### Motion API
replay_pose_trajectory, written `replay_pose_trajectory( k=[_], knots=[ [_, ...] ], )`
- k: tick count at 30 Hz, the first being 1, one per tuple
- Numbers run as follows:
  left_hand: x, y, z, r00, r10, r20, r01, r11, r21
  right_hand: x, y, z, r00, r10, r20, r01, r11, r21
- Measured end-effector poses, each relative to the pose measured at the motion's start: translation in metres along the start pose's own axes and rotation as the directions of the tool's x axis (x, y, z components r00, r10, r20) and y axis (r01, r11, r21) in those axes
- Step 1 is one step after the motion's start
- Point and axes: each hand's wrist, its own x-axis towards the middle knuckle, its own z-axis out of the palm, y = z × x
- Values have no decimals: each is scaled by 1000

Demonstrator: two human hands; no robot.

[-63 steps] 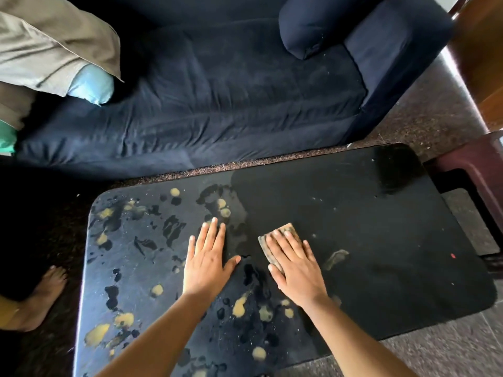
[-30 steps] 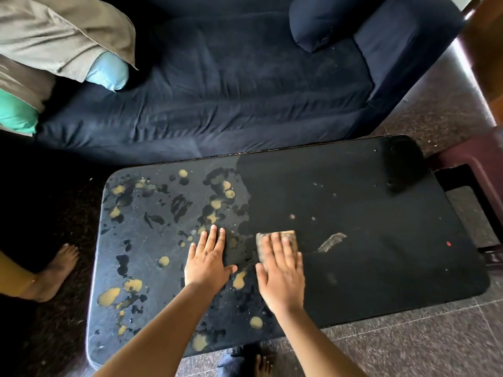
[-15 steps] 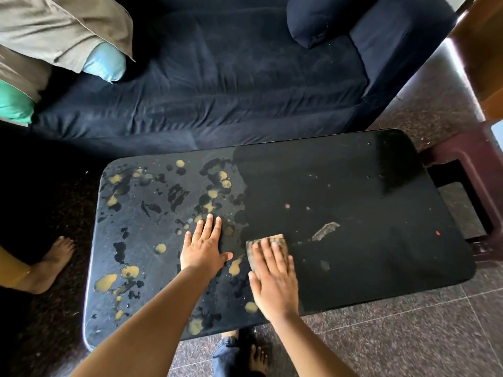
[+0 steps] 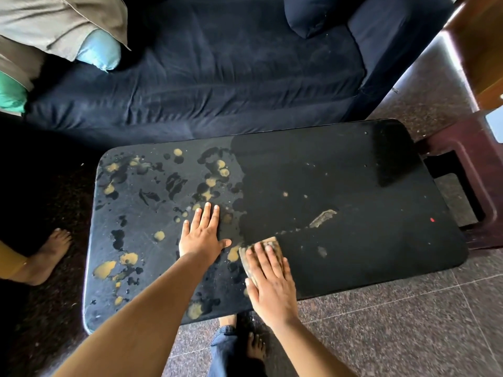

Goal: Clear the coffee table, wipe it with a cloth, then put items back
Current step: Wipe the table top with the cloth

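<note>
The black coffee table (image 4: 340, 172) fills the middle of the head view. Its left half is blotched with yellowish spots and dark wet patches; its right half looks dark and mostly even, with one pale smear (image 4: 323, 218). My right hand (image 4: 269, 281) lies flat on a small brownish cloth (image 4: 272, 246) near the table's front edge, only the cloth's far end showing past my fingertips. My left hand (image 4: 202, 235) rests flat with its fingers spread on the tabletop, just left of the cloth.
A dark blue sofa (image 4: 204, 66) runs along the far side, with cushions (image 4: 98, 53) at its left end. A dark red plastic stool (image 4: 468, 170) stands against the table's right end. Another person's bare foot (image 4: 46, 257) is at the left. My own foot (image 4: 254, 346) is under the front edge.
My right hand has dragged the cloth toward me, from mid-table to the front edge. My left hand has stayed flat on the table.
</note>
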Motion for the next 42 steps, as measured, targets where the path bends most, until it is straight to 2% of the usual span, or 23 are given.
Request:
replay_pose_trajectory(
  k=[2,3,4,8,10,14,16,18,19,23,25,28,30,32,34,36,37,39,42],
  knots=[
    [0,1,0,1000,-5,5,5,1000,-1,-4,20,-2,989,-145,29,147,988,-47],
    [-1,1,0,1000,-7,8,7,1000,4,-6,32,-4,987,-158,31,160,985,-70],
    [-1,1,0,1000,-8,8,8,1000,6,-7,43,-6,992,-120,24,122,989,-87],
    [-1,-1,4,1000,-9,9,9,1000,3,-9,42,-11,977,214,0,-213,976,-48],
    [-2,-1,4,1000,-9,9,9,1000,2,-10,19,-5,965,263,-12,-263,965,-6],
    [-1,-2,6,1000,-3,-2,3,1000,-11,-23,-21,6,996,89,-9,-89,996,14],
    [-1,-3,6,1000,-5,-4,4,1000,-15,-25,-16,5,1000,-11,6,11,1000,-13],
    [-2,-3,5,1000,-4,-3,4,1000,-16,-24,0,4,999,-49,10,49,998,-48],
    [-2,-3,6,1000,-2,-5,2,1000,-16,-24,7,4,1000,-16,7,16,998,-60],
    [-3,-4,6,1000,5,-21,-5,1000,-16,-23,-3,5,958,288,-5,-288,958,8],
    [-2,-5,6,999,12,-33,-12,1000,-24,-22,-30,9,947,322,-11,-320,945,64],
    [-1,-6,4,995,41,-88,-45,998,-42,-27,-70,14,993,117,22,-119,989,84],
    [-2,-12,2,983,69,-172,-78,996,-46,-28,-72,16,998,-26,49,23,998,64],
    [-6,-23,2,967,112,-227,-119,993,-20,-26,-56,18,998,-49,51,48,999,13],
    [-15,-35,7,959,153,-237,-154,988,15,-22,-43,17,995,91,27,-91,996,-12],
    [-21,-47,11,955,182,-233,-179,983,33,-16,-48,16,959,282,4,-282,959,34],
    [-23,-51,12,956,187,-225,-185,982,33,-13,-57,16,944,331,-6,-330,942,66],
    [-23,-59,11,959,182,-215,-182,983,20,-13,-75,16,960,278,-14,-276,957,92],
    [-21,-67,5,962,173,-210,-175,985,11,-20,-77,21,1000,-4,9,4,1000,20]
  ],
)
